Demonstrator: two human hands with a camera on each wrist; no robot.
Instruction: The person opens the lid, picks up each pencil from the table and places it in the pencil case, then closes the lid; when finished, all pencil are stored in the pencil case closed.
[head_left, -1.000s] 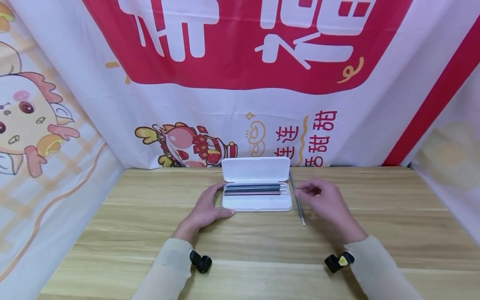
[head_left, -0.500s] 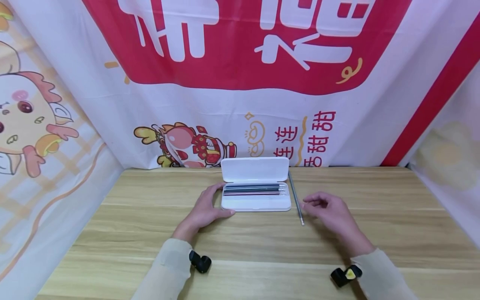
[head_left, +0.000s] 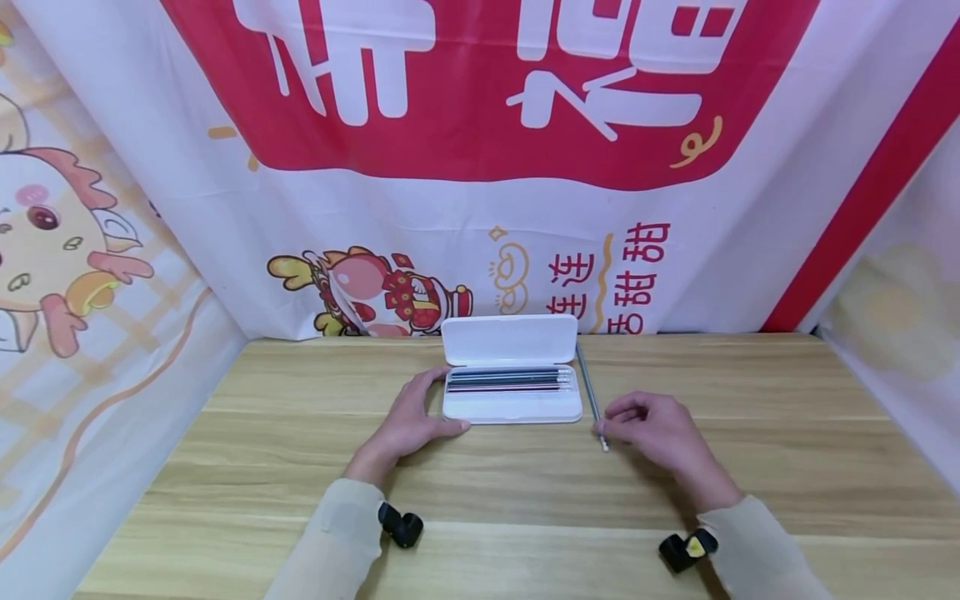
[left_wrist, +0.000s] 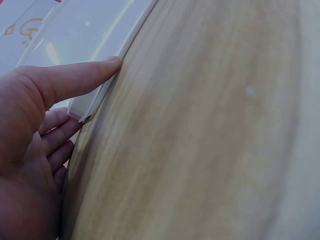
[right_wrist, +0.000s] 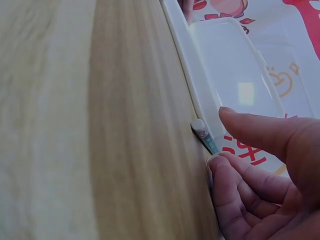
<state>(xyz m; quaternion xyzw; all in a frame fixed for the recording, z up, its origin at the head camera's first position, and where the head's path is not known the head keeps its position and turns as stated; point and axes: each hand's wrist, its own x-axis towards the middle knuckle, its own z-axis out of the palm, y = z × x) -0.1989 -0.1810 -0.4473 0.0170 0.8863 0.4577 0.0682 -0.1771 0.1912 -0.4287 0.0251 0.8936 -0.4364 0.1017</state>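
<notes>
A white pencil case (head_left: 513, 408) lies on the table with its lid (head_left: 510, 342) raised at the back. Several pencils (head_left: 504, 382) lie side by side inside it. My left hand (head_left: 408, 421) grips the case's left end, thumb along the front edge and fingers at the left side. Just right of the case, a single pencil (head_left: 587, 379) lies lengthwise on the table, white eraser (right_wrist: 199, 126) toward me. My right hand (head_left: 654, 427) is at its eraser end; in the right wrist view the bent fingertips touch or nearly touch the pencil, with the thumb held apart above.
The wooden table (head_left: 525, 483) reaches back to a printed red and white cloth (head_left: 480, 150). Another patterned cloth (head_left: 67, 250) hangs along the left side. The raised lid stands close to the back cloth.
My right hand drew back from the middle of the loose pencil to the right, then came in toward its eraser end. My left hand, the case and the pencils have stayed put.
</notes>
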